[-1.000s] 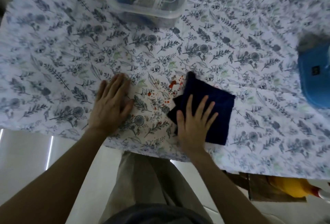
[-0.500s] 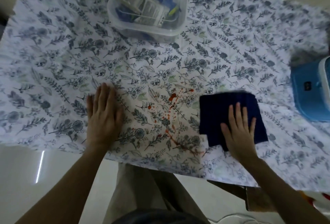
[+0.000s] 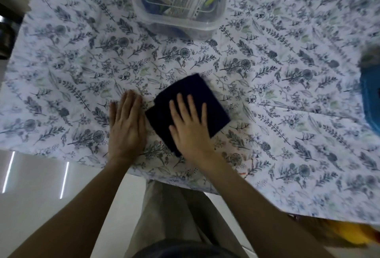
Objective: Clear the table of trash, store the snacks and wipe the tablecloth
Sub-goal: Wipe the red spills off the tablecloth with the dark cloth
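Sweeping back toward the left hand (image 3: 127, 126), the dark blue cloth (image 3: 186, 101) now lies just beside it, where half a second ago it sat well out to the right with red spots showing between the two hands. Those spots are now mostly under the cloth; only faint reddish traces show near the right wrist, so the wiping looks well underway but not done. The right hand (image 3: 190, 128) presses flat and open on the cloth, fingers spread, gripping nothing. The left hand lies open, palm down, pinning the tablecloth (image 3: 287, 97).

Counted: one cloth, one tablecloth, one clear plastic box (image 3: 181, 21) of packets beyond the hands, and one blue object (image 3: 370, 97) far off the right hand.
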